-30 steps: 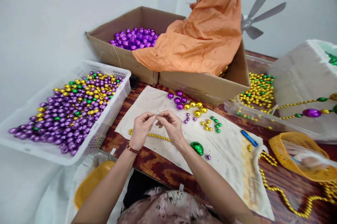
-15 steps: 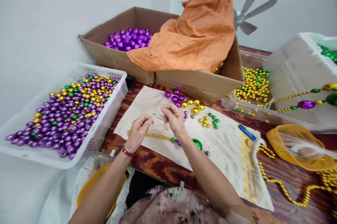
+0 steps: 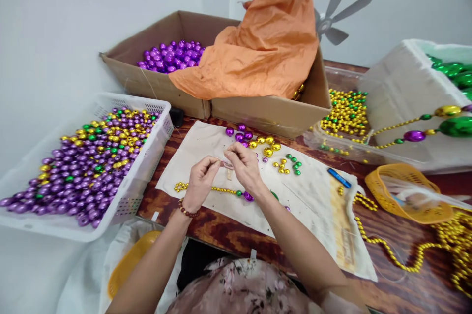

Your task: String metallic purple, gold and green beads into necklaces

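My left hand [image 3: 201, 182], with a beaded bracelet [image 3: 187, 208] at the wrist, is closed in a pinch. Close beside it, my right hand [image 3: 245, 169] pinches too, fingertips almost meeting the left ones. What they hold is too fine to make out. Both are over a white cloth [image 3: 313, 208]. Below them lies a strand of small gold beads [image 3: 224, 189], ending at a purple bead [image 3: 248, 196]; my right forearm mostly hides a large green bead [image 3: 275, 196]. Beyond the hands are loose purple beads [image 3: 240, 127], gold beads [image 3: 268, 152] and small green beads [image 3: 297, 165].
A white basket of mixed beads [image 3: 138, 164] stands at left. Cardboard boxes [image 3: 265, 116], partly under orange cloth [image 3: 254, 58], line the back. At right are a blue tool [image 3: 339, 177], a yellow basket [image 3: 391, 176], gold bead chains [image 3: 401, 260] and a foam box [image 3: 398, 87].
My left hand has moved right, bringing its fingertips up close to those of my right hand. The whole view has shifted slightly.
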The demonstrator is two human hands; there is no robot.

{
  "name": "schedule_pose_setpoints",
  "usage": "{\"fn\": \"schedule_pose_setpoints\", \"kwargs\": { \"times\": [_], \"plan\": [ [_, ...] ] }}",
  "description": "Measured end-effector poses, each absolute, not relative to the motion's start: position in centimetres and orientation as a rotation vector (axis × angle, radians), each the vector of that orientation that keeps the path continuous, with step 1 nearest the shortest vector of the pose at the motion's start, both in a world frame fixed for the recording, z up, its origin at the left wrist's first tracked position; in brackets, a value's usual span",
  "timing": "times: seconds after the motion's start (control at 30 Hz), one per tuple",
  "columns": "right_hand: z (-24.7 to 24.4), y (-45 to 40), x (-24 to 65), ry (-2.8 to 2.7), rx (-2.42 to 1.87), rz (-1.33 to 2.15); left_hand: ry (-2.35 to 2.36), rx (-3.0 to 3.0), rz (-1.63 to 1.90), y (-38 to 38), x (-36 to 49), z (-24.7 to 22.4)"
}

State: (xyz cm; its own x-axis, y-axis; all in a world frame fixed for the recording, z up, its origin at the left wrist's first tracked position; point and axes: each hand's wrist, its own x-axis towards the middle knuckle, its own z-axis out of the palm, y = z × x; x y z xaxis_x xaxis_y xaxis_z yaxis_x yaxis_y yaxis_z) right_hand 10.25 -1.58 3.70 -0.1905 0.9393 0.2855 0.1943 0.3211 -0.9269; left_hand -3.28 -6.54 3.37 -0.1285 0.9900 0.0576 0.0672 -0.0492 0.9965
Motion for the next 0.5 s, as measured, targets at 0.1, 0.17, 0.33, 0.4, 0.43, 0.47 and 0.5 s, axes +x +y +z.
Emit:
{"fn": "schedule_pose_setpoints", "kwargs": {
  "times": [0.1, 0.17, 0.33, 0.4, 0.43, 0.47, 0.5],
  "plan": [
    [3.3, -2.4, 10.2, -1.824, -1.097, 0.681, 1.411, 1.336, 1.321, -6.7, -3.5, 3.2],
    [3.1, -2.8, 10.1, -1.897, -1.071, 0.658, 1.419, 1.347, 1.320, -6.9, -3.8, 3.1],
    [2.7, -2.5, 10.5, -1.751, -1.080, 0.747, 1.322, 1.205, 1.264, -7.3, -3.9, 2.6],
    [2.4, -2.1, 10.7, -1.668, -1.062, 0.842, 1.269, 1.100, 1.256, -7.1, -3.8, 2.2],
    [2.2, -2.0, 10.7, -1.624, -1.062, 0.911, 1.245, 1.048, 1.248, -7.0, -3.8, 2.0],
    [2.0, -2.0, 10.8, -1.581, -1.072, 0.990, 1.230, 1.003, 1.242, -6.8, -3.7, 1.8],
    [1.8, -2.0, 10.9, -1.546, -1.082, 1.076, 1.225, 0.967, 1.235, -6.6, -3.7, 1.6]
  ]
}}
